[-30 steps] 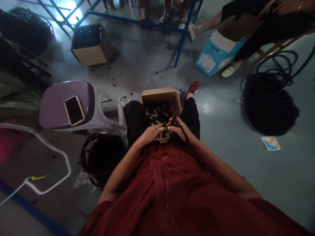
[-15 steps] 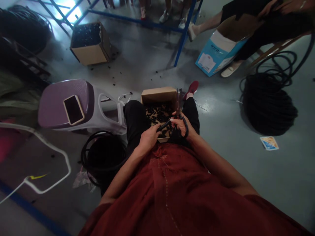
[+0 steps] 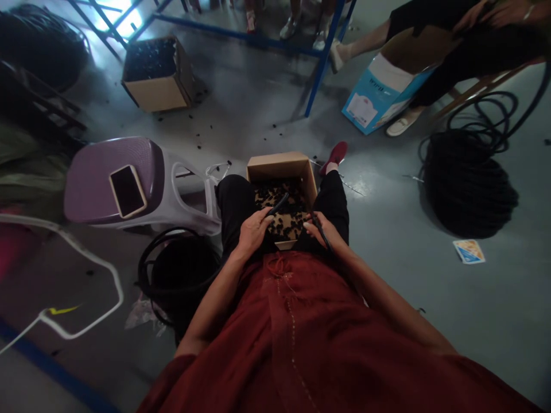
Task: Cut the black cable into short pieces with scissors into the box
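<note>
My left hand [image 3: 253, 230] is closed around a black rubber cord [image 3: 279, 205], whose free end points up and to the right. Over at the right, my right hand [image 3: 323, 229] grips a pair of scissors [image 3: 319, 225]; their blades are hard to make out against the box. Both hands are above the near part of an open cardboard box [image 3: 279, 163] between my knees. Many small black cut pieces [image 3: 284, 225] lie scattered on its bottom. The hands are apart, and the cord does not touch the scissors.
On my left are a purple stool [image 3: 94, 183] with a phone [image 3: 128, 191] on it and a coil of black cord [image 3: 181, 264]. A large black coil [image 3: 469, 183] lies to the right. Beyond stand a filled carton [image 3: 157, 92] and a blue box [image 3: 374, 94] near a seated person.
My hands have moved apart: the left with the cord to the left, the right slightly right and down. The scissors have tipped down from their upright pose.
</note>
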`<state>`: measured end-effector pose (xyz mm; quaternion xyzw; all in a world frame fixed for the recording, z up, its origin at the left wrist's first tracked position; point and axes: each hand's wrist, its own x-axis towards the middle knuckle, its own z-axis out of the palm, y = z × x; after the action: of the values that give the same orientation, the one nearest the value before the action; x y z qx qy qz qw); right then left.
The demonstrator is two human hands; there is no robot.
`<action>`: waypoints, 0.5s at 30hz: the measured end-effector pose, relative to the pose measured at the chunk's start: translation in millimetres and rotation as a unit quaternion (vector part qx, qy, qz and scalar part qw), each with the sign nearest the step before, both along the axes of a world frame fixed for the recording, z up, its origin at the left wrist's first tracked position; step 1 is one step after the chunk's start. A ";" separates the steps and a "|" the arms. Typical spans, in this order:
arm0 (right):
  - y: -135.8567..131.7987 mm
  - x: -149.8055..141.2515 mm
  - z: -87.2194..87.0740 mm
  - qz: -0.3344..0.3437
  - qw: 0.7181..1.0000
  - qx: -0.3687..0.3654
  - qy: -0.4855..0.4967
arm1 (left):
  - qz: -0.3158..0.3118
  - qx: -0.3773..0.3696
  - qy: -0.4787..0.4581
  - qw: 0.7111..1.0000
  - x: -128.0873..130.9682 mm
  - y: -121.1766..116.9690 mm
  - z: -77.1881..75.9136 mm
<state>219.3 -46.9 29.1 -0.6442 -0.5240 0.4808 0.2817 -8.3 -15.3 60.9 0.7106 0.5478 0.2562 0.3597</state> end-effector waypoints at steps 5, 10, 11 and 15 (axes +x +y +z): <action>-25.4 5.1 2.4 0.095 0.991 -0.016 -0.093 | 0.006 0.030 0.010 0.999 -1.1 1.2 -11.6; -27.8 0.5 8.2 0.120 0.985 -0.043 -0.116 | -0.001 0.047 0.044 0.998 -0.6 0.2 -20.0; -26.9 -0.1 8.8 0.123 0.984 -0.046 -0.117 | -0.003 0.051 0.050 0.997 -0.9 0.3 -21.2; -23.9 -0.5 9.2 0.125 0.984 -0.049 -0.121 | -0.014 0.067 0.070 0.995 -1.1 -0.4 -26.7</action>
<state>218.9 -70.8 38.3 -0.6397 -0.6065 0.4559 0.1225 -9.4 -15.8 34.2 0.7568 0.5434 0.2369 0.2755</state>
